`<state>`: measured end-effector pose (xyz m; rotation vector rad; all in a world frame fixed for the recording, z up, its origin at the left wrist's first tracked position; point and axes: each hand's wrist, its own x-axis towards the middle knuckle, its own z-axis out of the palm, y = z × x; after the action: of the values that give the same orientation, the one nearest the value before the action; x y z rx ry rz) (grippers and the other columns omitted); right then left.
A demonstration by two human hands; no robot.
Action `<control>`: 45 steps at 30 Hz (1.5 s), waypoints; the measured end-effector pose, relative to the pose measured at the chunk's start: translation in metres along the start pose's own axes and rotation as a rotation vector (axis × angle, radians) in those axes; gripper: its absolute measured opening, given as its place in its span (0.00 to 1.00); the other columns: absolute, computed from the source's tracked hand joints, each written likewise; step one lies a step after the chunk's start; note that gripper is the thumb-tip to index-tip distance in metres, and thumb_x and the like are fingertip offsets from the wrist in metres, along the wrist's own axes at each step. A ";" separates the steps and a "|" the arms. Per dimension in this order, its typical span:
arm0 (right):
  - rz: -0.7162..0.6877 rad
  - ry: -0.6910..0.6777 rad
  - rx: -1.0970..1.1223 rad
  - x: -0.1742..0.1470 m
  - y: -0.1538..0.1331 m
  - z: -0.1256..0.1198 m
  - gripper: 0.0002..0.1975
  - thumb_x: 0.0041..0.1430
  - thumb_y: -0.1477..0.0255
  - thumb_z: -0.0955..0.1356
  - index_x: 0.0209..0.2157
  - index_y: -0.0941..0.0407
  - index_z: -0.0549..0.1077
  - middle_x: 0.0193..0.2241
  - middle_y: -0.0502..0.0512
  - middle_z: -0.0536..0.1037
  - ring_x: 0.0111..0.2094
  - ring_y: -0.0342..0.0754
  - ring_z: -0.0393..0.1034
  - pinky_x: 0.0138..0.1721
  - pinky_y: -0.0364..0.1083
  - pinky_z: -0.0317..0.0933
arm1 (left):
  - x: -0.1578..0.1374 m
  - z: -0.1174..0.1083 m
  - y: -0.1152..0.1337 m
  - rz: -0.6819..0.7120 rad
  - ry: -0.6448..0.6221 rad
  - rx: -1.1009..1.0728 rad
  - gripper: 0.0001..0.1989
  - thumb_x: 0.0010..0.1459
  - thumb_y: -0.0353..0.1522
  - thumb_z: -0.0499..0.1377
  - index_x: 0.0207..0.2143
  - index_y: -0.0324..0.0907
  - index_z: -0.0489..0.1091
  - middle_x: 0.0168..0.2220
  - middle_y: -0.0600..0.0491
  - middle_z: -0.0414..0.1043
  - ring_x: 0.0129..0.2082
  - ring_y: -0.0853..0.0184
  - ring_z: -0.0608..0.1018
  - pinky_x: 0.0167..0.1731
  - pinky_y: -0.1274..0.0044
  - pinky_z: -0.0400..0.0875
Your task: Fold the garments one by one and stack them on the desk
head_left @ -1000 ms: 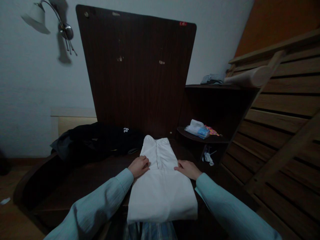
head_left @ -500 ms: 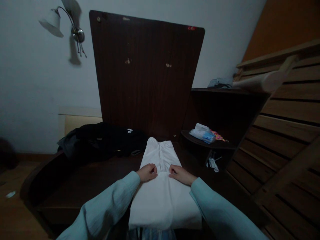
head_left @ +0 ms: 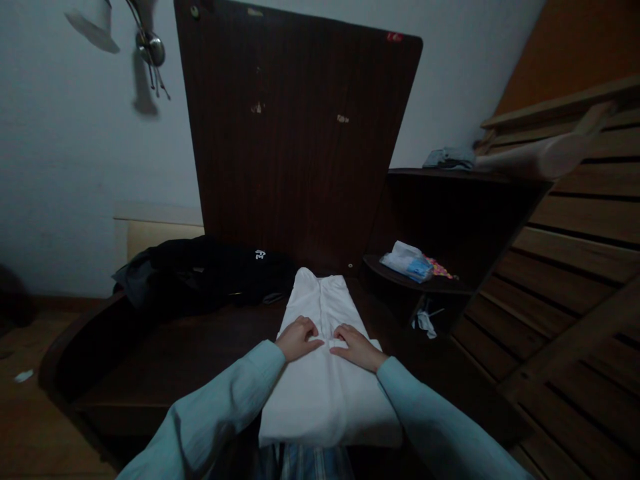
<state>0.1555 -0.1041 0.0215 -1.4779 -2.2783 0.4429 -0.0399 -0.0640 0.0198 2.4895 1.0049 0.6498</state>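
A white folded garment [head_left: 330,400] lies lengthwise before me, its narrower end pointing away and a seam or fold line down its middle. Across it runs the edge of a folded-over layer. My left hand [head_left: 300,339] rests on the cloth at this edge, thumb and curved fingers apart. Opposite, my right hand [head_left: 357,347] touches the same edge, its thumb also apart from the bent fingers. The two thumb tips are close together near the middle line. The cloth under my fingers is partly hidden.
A dark wooden bench [head_left: 190,360] carries a heap of black clothing [head_left: 210,273] at left. On the right, a corner shelf [head_left: 425,283] holds a plastic packet [head_left: 407,260]. Wooden slats [head_left: 575,300] lean beyond it. A tall dark panel [head_left: 300,133] stands behind.
Both hands have moved inward along the folded edge, bringing the thumbs nearer each other. The thumbs have spread from the fingers. The view has tilted slightly downward.
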 end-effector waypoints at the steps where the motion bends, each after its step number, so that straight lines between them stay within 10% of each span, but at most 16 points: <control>1: -0.027 -0.002 -0.004 0.000 0.000 0.000 0.07 0.48 0.70 0.67 0.29 0.55 0.64 0.31 0.53 0.67 0.37 0.48 0.61 0.39 0.47 0.57 | -0.001 0.001 -0.001 0.016 0.004 -0.016 0.09 0.49 0.37 0.57 0.28 0.40 0.66 0.31 0.50 0.68 0.37 0.64 0.68 0.38 0.75 0.63; 9: -0.032 0.033 0.171 0.000 -0.001 -0.002 0.07 0.51 0.72 0.65 0.32 0.55 0.62 0.30 0.50 0.67 0.34 0.45 0.63 0.37 0.44 0.58 | -0.006 -0.001 0.003 0.046 -0.046 -0.065 0.15 0.50 0.36 0.56 0.41 0.42 0.65 0.39 0.52 0.70 0.39 0.66 0.70 0.40 0.76 0.63; 25: -0.048 0.092 0.365 0.004 -0.006 -0.012 0.04 0.50 0.71 0.64 0.25 0.56 0.63 0.24 0.49 0.67 0.30 0.44 0.63 0.34 0.43 0.57 | 0.003 -0.007 0.016 0.006 0.009 -0.176 0.08 0.53 0.31 0.50 0.31 0.39 0.68 0.28 0.54 0.71 0.29 0.70 0.71 0.32 0.81 0.63; 37: -0.033 0.106 0.089 0.005 -0.005 0.004 0.06 0.53 0.67 0.62 0.29 0.55 0.63 0.26 0.49 0.67 0.29 0.44 0.62 0.32 0.43 0.55 | 0.001 0.002 0.006 -0.111 -0.032 -0.020 0.16 0.51 0.44 0.53 0.34 0.42 0.62 0.29 0.54 0.69 0.27 0.68 0.69 0.27 0.79 0.61; 45: -0.068 0.085 0.368 0.010 -0.001 0.004 0.03 0.50 0.71 0.64 0.28 0.55 0.64 0.26 0.48 0.69 0.31 0.44 0.64 0.35 0.43 0.57 | 0.007 0.002 0.012 -0.052 -0.031 -0.346 0.15 0.47 0.34 0.58 0.39 0.39 0.65 0.26 0.57 0.67 0.25 0.73 0.67 0.27 0.82 0.61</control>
<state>0.1492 -0.0957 0.0196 -1.2085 -2.0389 0.7192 -0.0280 -0.0673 0.0254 2.1591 0.8598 0.7003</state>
